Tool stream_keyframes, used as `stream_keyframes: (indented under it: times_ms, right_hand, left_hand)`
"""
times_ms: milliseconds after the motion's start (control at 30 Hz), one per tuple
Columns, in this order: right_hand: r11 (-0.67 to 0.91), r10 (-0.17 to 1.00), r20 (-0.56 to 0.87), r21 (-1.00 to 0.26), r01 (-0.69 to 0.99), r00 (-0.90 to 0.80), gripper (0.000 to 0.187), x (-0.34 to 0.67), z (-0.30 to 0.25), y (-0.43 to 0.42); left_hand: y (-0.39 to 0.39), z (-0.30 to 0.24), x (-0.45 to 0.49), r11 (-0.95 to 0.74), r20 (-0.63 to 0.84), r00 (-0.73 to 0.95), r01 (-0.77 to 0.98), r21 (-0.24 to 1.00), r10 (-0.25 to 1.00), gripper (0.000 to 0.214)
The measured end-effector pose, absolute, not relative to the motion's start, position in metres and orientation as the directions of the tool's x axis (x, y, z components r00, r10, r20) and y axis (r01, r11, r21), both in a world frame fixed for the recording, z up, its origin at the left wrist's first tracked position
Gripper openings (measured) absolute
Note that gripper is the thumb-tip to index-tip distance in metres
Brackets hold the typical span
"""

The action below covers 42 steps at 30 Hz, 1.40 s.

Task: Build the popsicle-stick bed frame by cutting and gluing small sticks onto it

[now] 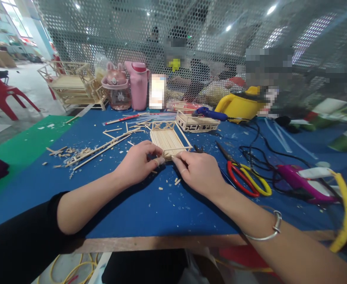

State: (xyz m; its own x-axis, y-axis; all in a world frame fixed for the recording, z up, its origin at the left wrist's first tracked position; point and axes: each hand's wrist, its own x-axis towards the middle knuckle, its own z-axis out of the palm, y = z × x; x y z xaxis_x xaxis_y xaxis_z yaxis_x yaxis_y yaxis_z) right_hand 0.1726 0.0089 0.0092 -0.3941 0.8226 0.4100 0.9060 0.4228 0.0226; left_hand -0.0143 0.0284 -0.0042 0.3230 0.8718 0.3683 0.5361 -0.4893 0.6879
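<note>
Head view blurs the screen (157, 91) for me. Angled inward, left hand (140, 161) and right hand (201, 170) pinch the frame (166, 139) at its near edge.

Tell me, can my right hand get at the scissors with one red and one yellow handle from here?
Probably yes: the scissors lie just to the right of your right hand, and nothing visible covers their red handle, though that hand is occupied at the small frame of pale wooden sticks.

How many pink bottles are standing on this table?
2, side by side at the back: a rabbit-eared bottle, and a tall pink bottle just right of it. Others may be hidden among the clutter.
</note>
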Motion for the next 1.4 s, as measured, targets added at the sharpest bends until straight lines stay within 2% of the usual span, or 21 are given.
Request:
stream_keyframes:
  times_ms: [267, 500, 633, 1000, 1100, 1400]
  right_hand:
    - [0.419, 0.788, 0.511, -0.033, 0.908, -0.345, 0.02, 0.184, 0.008, 0.009]
    - [0.474, 0.757, 0.564, -0.125, 0.872, -0.331, 0.023, 0.181, 0.003, 0.011]
    - [0.484, 0.766, 0.559, -0.175, 0.857, -0.318, 0.023, 0.179, 0.001, 0.014]
    - [0.488, 0.79, 0.509, -0.185, 0.853, -0.342, 0.022, 0.178, -0.001, 0.017]
    - [0.484, 0.79, 0.506, -0.169, 0.859, -0.345, 0.022, 0.178, 0.0, 0.018]
    - [0.475, 0.747, 0.529, 0.0, 0.88, -0.403, 0.026, 0.175, 0.0, 0.014]
  left_hand:
    - [0.028, -0.005, -0.015, -0.483, 0.36, 0.325, 0.521, 0.703, 0.874, 0.004]
    - [0.028, -0.005, -0.015, -0.483, 0.356, 0.331, 0.518, 0.705, 0.874, 0.005]
    - [0.028, -0.004, -0.015, -0.485, 0.357, 0.332, 0.515, 0.706, 0.873, 0.004]
    - [0.029, -0.004, -0.014, -0.487, 0.36, 0.331, 0.515, 0.706, 0.872, 0.004]
    - [0.029, -0.005, -0.014, -0.484, 0.36, 0.327, 0.512, 0.71, 0.874, 0.004]
    - [0.029, -0.005, -0.014, -0.485, 0.359, 0.329, 0.514, 0.708, 0.873, 0.005]
